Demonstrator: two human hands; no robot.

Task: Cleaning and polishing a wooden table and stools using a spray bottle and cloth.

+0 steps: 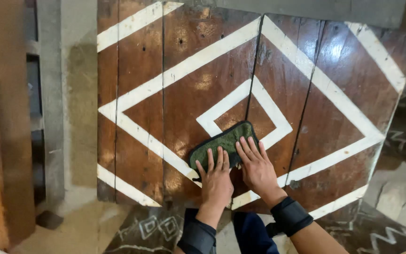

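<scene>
Pressing flat with spread fingers, the left hand (pixel 216 178) and right hand (pixel 256 165) are holding down a green cloth (pixel 222 143) near the bench's (pixel 184 94) front edge; the brown top is looking glossy around its white diamond lines (pixel 306 70), though any unwiped patches are impossible to tell.

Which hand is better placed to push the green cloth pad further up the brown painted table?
Probably the right hand: its fingers lie further onto the green cloth pad than the left hand.

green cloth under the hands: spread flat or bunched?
Spread flat. The dark green rectangular cloth pad lies flush on the brown wooden tabletop, left hand and right hand pressing it.
</scene>
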